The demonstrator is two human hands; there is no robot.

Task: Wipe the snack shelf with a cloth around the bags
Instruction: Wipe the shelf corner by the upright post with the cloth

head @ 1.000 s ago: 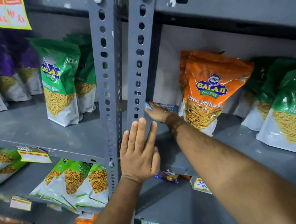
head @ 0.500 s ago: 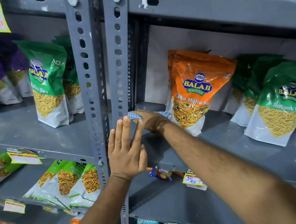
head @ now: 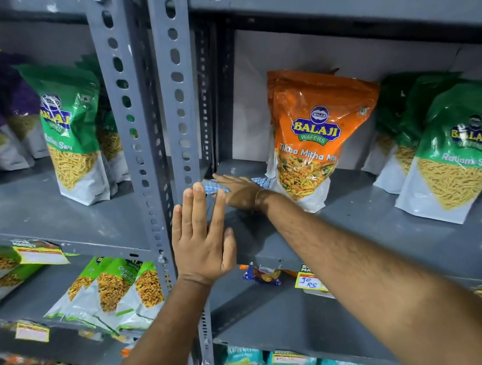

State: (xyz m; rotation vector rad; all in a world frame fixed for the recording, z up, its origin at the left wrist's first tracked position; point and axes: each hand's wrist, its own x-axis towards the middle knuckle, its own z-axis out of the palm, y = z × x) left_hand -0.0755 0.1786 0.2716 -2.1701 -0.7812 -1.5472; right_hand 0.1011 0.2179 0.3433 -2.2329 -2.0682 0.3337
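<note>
My right hand (head: 239,192) lies flat on a blue-and-white checked cloth (head: 213,187), pressing it onto the grey shelf (head: 361,212) at its left end, beside the upright post. An orange Balaji snack bag (head: 310,139) stands just right of that hand, and the cloth's other edge shows at the bag's base. Green snack bags (head: 453,154) stand further right on the same shelf. My left hand (head: 202,237) is held flat with fingers extended against the shelf's front edge and the post, holding nothing.
Two perforated grey uprights (head: 158,125) divide the rack. Green and purple bags (head: 73,141) fill the left bay. Below are more bags (head: 119,289), a small wrapper (head: 263,274) and a yellow price tag (head: 309,282). Another shelf (head: 336,7) hangs overhead.
My right hand with the cloth has slid along the left end of the shelf, between the post and the orange bag. My left hand has stayed flat against the post. The view shifted.
</note>
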